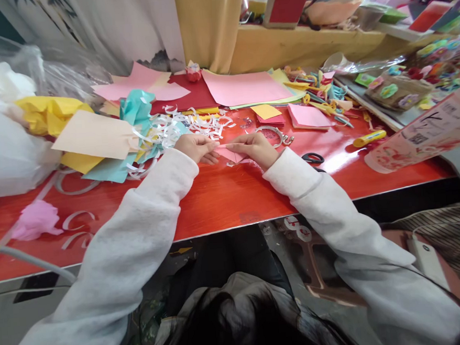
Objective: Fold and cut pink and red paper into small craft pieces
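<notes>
A small piece of pink paper (232, 155) is stretched between my two hands, just above the red table (216, 194). My left hand (197, 147) pinches its left end between thumb and fingers. At the other end, my right hand (255, 147) is closed on the paper, thumb on top. Part of the sheet is hidden behind the fingers, so its exact folds cannot be made out. Curled white paper strips (167, 129) lie in a heap beyond my left hand. Close behind my right hand is a metal ring (273, 133).
Right of my hands are black-handled scissors (313, 158), a yellow tube (369, 138) and a tall printed cup (424, 127). A pink paper stack (309, 116) and large pink sheets (245, 86) lie behind. At left are crumpled papers (36, 219) and a plastic bag (7, 146).
</notes>
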Demonstrator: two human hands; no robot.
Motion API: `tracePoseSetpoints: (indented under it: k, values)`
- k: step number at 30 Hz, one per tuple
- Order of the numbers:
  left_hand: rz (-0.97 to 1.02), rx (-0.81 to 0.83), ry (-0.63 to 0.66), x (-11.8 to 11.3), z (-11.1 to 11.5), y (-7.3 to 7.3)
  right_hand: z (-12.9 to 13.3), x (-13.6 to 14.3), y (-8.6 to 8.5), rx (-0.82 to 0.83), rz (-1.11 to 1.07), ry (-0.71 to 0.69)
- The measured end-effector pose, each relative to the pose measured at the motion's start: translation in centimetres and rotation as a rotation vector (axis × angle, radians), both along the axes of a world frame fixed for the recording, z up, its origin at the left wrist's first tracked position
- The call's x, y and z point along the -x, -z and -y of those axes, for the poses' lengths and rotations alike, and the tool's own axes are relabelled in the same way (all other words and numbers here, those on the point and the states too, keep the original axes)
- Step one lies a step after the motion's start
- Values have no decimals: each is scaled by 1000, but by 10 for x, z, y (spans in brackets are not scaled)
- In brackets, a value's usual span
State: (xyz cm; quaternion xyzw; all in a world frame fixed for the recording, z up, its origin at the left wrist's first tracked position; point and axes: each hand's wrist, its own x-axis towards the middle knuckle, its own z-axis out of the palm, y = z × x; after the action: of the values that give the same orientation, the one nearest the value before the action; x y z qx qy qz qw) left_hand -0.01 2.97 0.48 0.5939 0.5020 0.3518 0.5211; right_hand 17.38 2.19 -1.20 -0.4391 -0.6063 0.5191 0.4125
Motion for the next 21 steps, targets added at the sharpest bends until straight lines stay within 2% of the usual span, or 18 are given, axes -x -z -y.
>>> tracePoseSetpoints:
  k: [3,8,11,15,18,21]
  values:
    - [-42,-70,-7,0,0,2,1,1,-2,19,49,-8]
    - [-124,-214,7,-2,1,6,3,2,-5,-83,209,-10]
    - [-92,-190,19,-2,2,6,3,1,-5,-116,211,-26]
    - [-103,-108,-37,-2,1,4,1,0,-2,-140,192,-11]
    - [-180,-111,-33,0,-1,4,-1,-1,0,-154,185,6]
    - [-166,-131,-18,1,-3,5,-2,-1,2,-176,194,11]
